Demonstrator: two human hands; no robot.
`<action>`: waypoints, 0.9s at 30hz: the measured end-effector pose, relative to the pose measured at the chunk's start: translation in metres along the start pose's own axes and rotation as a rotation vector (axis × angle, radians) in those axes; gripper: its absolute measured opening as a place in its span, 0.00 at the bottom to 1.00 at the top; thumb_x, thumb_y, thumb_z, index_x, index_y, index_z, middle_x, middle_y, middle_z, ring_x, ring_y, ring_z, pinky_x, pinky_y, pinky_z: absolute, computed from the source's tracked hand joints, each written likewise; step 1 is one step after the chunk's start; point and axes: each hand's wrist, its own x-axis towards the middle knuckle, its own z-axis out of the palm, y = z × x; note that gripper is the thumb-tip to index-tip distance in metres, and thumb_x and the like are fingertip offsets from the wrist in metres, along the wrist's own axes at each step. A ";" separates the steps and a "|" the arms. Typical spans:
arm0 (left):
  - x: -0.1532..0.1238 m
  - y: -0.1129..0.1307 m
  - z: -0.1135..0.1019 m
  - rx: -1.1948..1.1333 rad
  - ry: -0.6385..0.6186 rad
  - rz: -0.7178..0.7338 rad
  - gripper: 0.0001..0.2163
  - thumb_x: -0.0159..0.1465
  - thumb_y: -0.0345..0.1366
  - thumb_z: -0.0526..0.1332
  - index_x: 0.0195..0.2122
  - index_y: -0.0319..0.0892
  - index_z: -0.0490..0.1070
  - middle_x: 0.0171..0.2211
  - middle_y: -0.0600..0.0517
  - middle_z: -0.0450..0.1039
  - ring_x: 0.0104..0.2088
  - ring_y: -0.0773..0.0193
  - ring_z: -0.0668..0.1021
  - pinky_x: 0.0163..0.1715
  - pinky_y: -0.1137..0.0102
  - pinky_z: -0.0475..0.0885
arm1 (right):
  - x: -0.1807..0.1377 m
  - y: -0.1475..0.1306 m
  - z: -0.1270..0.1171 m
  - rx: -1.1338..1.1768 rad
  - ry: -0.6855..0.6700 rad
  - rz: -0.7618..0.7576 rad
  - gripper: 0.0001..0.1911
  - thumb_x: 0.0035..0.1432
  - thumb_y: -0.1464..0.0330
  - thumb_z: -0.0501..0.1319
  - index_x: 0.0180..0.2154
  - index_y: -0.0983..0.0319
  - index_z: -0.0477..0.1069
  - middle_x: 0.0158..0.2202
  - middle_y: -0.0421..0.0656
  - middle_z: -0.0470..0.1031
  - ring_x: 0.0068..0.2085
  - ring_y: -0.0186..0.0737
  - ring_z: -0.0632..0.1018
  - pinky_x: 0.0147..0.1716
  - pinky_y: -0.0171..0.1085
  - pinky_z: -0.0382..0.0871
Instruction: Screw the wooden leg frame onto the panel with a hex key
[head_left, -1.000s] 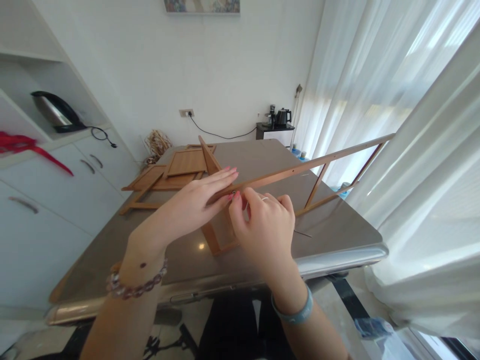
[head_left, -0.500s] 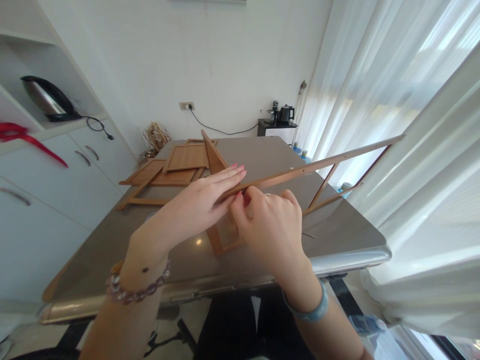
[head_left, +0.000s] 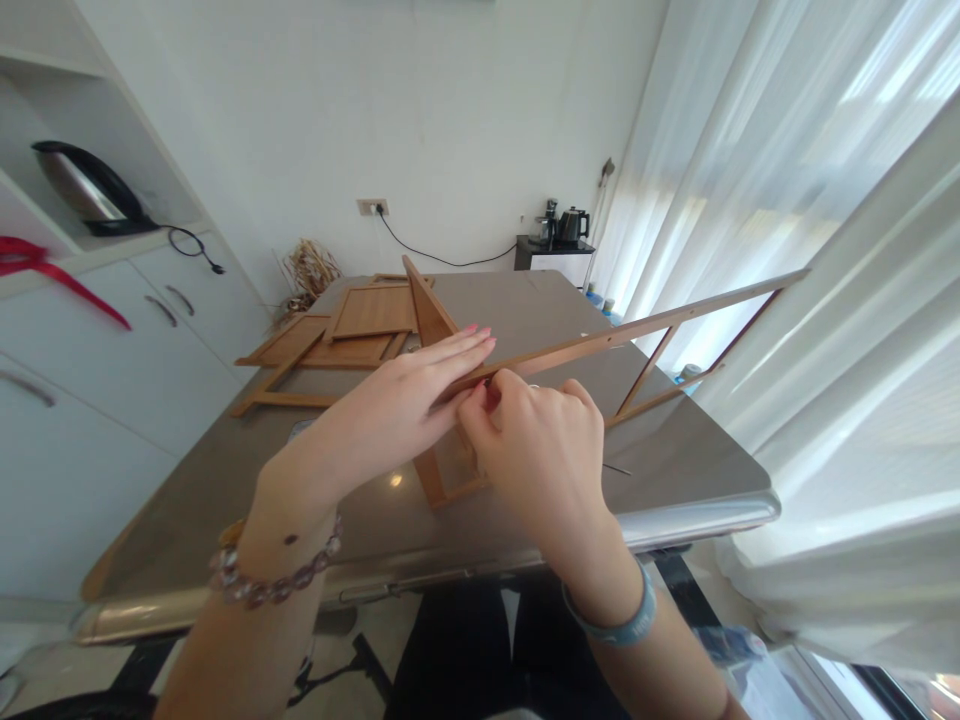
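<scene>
Far left: kettle (head_left: 79, 185) on shelf; loose wooden panels (head_left: 352, 325) flat on table (head_left: 225, 480). We judge step as fastening joint on wooden frame (head_left: 600, 345), propped above table centre. Left hand (head_left: 405, 400): fingers extended together, flat against rail. Right hand (head_left: 544, 455): fingers pinched at joint, on small fastener we cannot make out. Next calls for steady rail.

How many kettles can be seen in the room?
2. One kettle stands on the shelf at the left, above the white cabinets. A second, dark kettle stands on the small stand by the far wall. Others may be hidden.
</scene>
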 end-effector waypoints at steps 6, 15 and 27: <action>0.000 -0.003 0.002 0.003 0.003 0.014 0.23 0.70 0.38 0.50 0.66 0.43 0.57 0.68 0.56 0.55 0.67 0.66 0.62 0.68 0.66 0.58 | 0.000 0.001 0.004 0.014 0.056 -0.029 0.16 0.58 0.69 0.52 0.21 0.61 0.69 0.15 0.41 0.73 0.17 0.32 0.65 0.31 0.38 0.49; 0.001 -0.001 -0.001 -0.031 -0.022 -0.008 0.23 0.71 0.39 0.51 0.67 0.44 0.56 0.68 0.57 0.55 0.67 0.65 0.61 0.68 0.66 0.57 | 0.000 0.002 0.004 0.040 0.077 -0.049 0.16 0.57 0.70 0.52 0.20 0.61 0.69 0.16 0.41 0.73 0.17 0.33 0.65 0.30 0.39 0.49; 0.001 -0.002 0.002 -0.001 0.004 0.005 0.24 0.71 0.44 0.51 0.67 0.43 0.56 0.68 0.55 0.55 0.67 0.64 0.61 0.68 0.65 0.57 | -0.017 0.028 0.018 0.283 0.280 -0.079 0.05 0.63 0.65 0.60 0.39 0.58 0.72 0.30 0.36 0.76 0.34 0.35 0.74 0.44 0.40 0.54</action>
